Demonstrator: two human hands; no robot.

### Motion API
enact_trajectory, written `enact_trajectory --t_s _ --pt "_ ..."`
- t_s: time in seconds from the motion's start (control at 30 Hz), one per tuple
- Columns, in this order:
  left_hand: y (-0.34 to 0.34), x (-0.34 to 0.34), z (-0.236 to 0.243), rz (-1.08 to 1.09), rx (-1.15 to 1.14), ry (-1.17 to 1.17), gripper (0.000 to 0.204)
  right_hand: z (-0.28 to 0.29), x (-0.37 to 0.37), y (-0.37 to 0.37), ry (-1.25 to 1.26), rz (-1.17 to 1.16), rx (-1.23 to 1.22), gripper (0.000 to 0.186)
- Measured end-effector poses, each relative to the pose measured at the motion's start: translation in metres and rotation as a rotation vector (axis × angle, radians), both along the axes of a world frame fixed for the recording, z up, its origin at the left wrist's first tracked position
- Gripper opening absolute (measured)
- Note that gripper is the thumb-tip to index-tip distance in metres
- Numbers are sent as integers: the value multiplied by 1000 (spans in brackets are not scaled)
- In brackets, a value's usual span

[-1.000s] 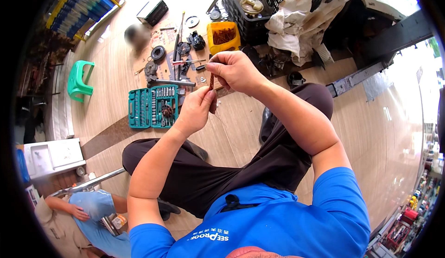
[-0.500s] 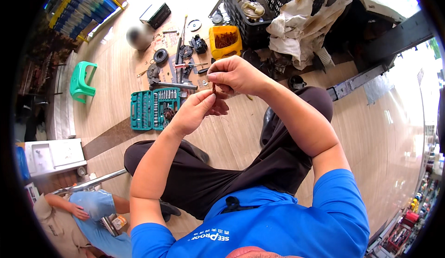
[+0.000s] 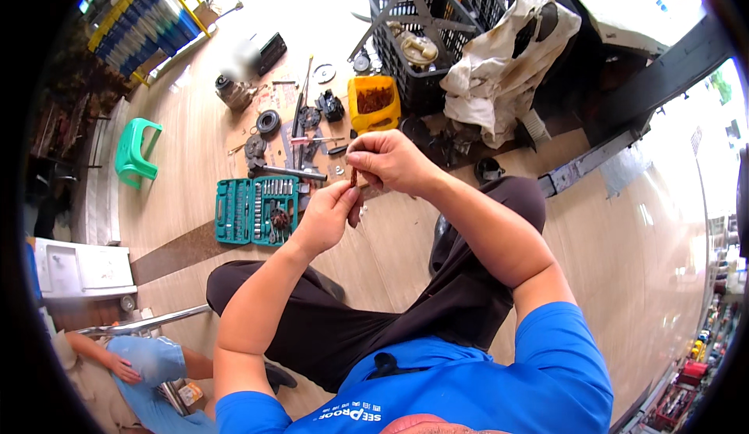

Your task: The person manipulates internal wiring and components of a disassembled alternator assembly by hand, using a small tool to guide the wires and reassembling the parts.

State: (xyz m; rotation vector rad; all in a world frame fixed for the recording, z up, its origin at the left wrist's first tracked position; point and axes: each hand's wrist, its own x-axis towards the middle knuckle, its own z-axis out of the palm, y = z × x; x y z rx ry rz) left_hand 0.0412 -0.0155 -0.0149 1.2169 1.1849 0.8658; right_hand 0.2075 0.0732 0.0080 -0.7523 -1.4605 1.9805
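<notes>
While the left hand (image 3: 328, 215) and right hand (image 3: 390, 161) meet above the lap, both pinch a small, slim brownish part (image 3: 353, 177) between their fingertips. Beyond them, an open teal socket case (image 3: 256, 210) with shiny metal sockets lies on the smooth wooden floor (image 3: 195, 161), near a yellow plastic tub (image 3: 374, 102)

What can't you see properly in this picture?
- Head view: the small brown part pinched between the left hand and the right hand is mostly covered by fingers and too small to identify.
- The object near the top left is blurred.
- The sockets in the green tool case are too small to tell apart.
- The other person is cut off by the lower left edge.
</notes>
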Motion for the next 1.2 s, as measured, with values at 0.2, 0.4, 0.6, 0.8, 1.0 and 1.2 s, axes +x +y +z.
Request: enact_trajectory --t_s 0.2,0.4,0.6,0.8,1.0,1.2 --pt "3 -2 11 -59 -26 -55 27 -5 3 -3 -68 152 20 11" --pt "1 -4 8 -46 -95 -168 26 -3 -5 -15 75 63 -135 12" --pt "3 -8 10 -44 93 99 25 -18 -12 -15 -44 -112 29 16" --pt "0 -6 11 78 310 284 16 -19 -14 -18 41 -126 -112 17" --pt "0 -4 8 121 398 382 13 -23 -13 -16 47 -123 -79 18" --pt "1 -6 -3 137 584 662 14 -6 -14 -16 -161 -230 34 17"
